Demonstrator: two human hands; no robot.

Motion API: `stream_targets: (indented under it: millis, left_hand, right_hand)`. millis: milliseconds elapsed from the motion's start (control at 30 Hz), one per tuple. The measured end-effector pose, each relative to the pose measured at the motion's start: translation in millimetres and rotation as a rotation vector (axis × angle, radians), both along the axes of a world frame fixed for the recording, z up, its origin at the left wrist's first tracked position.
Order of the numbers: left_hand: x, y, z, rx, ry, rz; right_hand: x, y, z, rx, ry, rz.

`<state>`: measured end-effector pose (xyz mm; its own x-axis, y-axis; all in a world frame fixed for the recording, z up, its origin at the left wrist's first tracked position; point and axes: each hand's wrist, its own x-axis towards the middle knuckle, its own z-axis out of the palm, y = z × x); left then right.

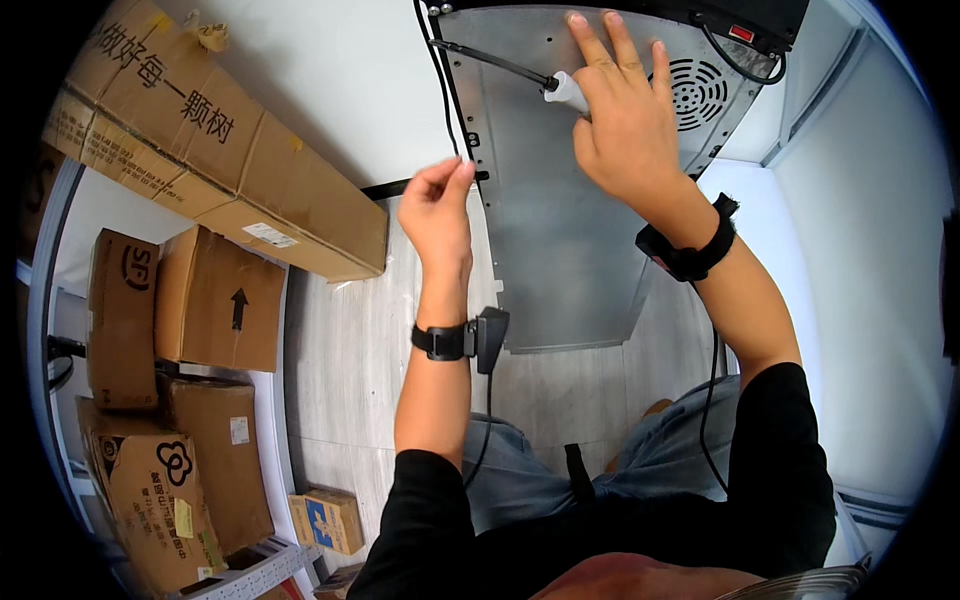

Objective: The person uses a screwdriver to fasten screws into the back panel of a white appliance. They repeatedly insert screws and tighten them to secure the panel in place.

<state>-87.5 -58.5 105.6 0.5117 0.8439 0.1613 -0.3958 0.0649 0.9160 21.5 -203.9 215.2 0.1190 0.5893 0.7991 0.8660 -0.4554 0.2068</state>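
My right hand (635,125) lies over the upper part of a grey metal panel, its index, middle and another finger stretched out toward the far edge. A screwdriver (500,64) with a pale handle and a dark shaft is tucked under that hand near the thumb. Its tip reaches to the panel's upper left edge. Beside the panel's left edge my left hand (438,205) is closed, thumb and fingertips pressed together. A thin black cable (440,80) runs down to those fingertips; whether they hold it or something small is hidden. The metal panel (560,240) belongs to a large black-edged appliance.
A round slotted vent (697,94) and a red switch (741,33) with a black cord sit at the panel's upper right. A long cardboard box (290,190) stands at the left, above a shelf holding several cartons (215,300). A white wall (870,280) is on the right.
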Motion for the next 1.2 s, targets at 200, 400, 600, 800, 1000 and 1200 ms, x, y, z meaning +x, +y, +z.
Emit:
stream_targets:
  millis: [200, 400, 600, 800, 1000, 1200]
  left_hand:
    - [13.9, 18.0, 58.9, 0.18, -0.041, 0.025]
    - [30.4, 28.6, 79.3, 0.439, -0.054, 0.185]
    - [36.3, 34.8, 86.2, 0.644, -0.045, 0.305]
    - [35.7, 36.1, 84.4, 0.78, -0.001, 0.386]
    - [28.8, 35.5, 93.6, 0.904, 0.123, 0.424]
    - [16.3, 30.7, 113.8, 0.911, 0.37, 0.339]
  right_hand:
    - [-3.9, 2.5, 2.7, 0.03, -0.009, -0.004]
    - [-0.8, 2.3, 1.8, 0.004, -0.002, -0.017]
    - [-1.6, 3.4, 3.6, -0.021, 0.008, -0.023]
    - [-1.7, 1.7, 2.6, -0.044, 0.019, -0.027]
    - [-2.7, 1.3, 3.4, -0.038, 0.015, -0.017]
    - [0.5, 1.8, 1.9, -0.022, 0.01, -0.006]
